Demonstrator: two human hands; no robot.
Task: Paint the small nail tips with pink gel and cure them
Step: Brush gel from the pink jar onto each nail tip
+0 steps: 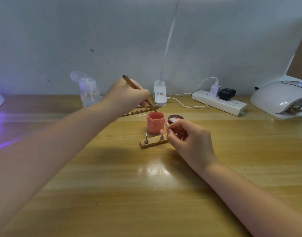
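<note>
Right now my left hand [128, 95] grips the brush [139, 93], its tip dipping at the far rim of the open gel jar [155, 124], while my right hand [186, 135] pinches a small nail tip [167, 125] between thumb and forefinger, just beside the jar and above the wooden stand [153, 142]. The brush's long axis runs on a slant, its dark butt end up and to the left, bristles down and right into the pink gel. The tip I hold seems to point up and left toward the jar, though it is too small to be sure. One painted tip [161, 131] sits on the stand's right post. I could overload the brush and drip gel on the surface [164, 194], or my left wrist could knock the jar over. My pinch could also smudge wet gel. The curing lamp [280, 98] waits far right.
</note>
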